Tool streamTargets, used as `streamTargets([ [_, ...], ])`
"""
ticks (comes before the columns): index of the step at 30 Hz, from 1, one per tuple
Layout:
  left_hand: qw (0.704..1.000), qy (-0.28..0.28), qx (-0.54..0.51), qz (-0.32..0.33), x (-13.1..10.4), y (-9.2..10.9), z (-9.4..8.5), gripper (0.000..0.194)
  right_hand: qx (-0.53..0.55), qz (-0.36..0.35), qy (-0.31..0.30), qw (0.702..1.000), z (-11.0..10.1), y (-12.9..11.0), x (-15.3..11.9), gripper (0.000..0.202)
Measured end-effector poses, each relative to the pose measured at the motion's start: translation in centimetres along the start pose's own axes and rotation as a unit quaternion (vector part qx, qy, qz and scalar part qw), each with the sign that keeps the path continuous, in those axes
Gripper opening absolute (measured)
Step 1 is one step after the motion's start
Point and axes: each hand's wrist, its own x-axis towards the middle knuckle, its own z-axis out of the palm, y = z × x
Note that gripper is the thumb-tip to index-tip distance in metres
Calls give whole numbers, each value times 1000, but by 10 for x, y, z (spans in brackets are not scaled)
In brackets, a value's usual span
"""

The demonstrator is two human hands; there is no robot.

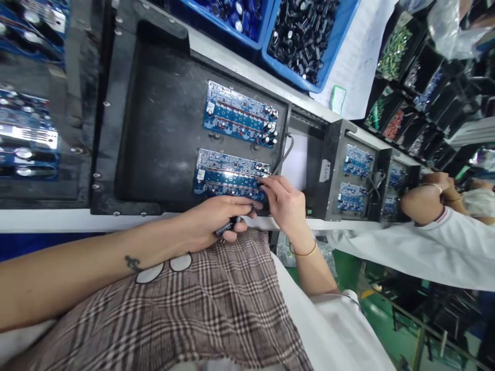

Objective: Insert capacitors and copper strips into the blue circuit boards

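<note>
Circuit board (228,176): both hands near right end

The circuit board lies flat near frame centre, in a black tray (162,129). Right hand (288,203): thumb and index finger closed on a small dark component (260,182) at the board's right end. Left hand (216,214): fingers curled around several dark components (228,225), just below the board's lower edge. Above, in the same tray, lies 1 upper board (242,113). At upper centre stand 2 blue bins (290,78) of loose components. A co-worker's arm (421,203) shows at frame right.
</note>
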Motion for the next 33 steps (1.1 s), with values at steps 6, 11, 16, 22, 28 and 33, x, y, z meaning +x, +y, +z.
streamTargets([
  [6, 999, -38, -3, -6, 1, 4, -4, 6, -32, -5, 2, 999, 2, -1, 2, 23],
  [11, 999, -9, -34, -10, 2, 4, -4, 12, -77, -40, -16, 996, 5, -4, -1, 28],
  [16, 995, -17, -94, 20, 5, -4, -5, 8, 66, -9, 25, 997, -13, -22, -14, 28],
  [22, 997, -22, -71, -23, 0, -6, -3, 13, 89, 18, 19, 996, -14, -27, -25, 17],
  [28, 997, -67, -33, -32, 0, -5, -8, 18, 21, 24, 4, 1000, 5, -12, -21, 18],
  [33, 997, -62, 41, -31, 3, -9, -14, 15, -18, -11, -2, 1000, 6, -11, -23, 20],
])
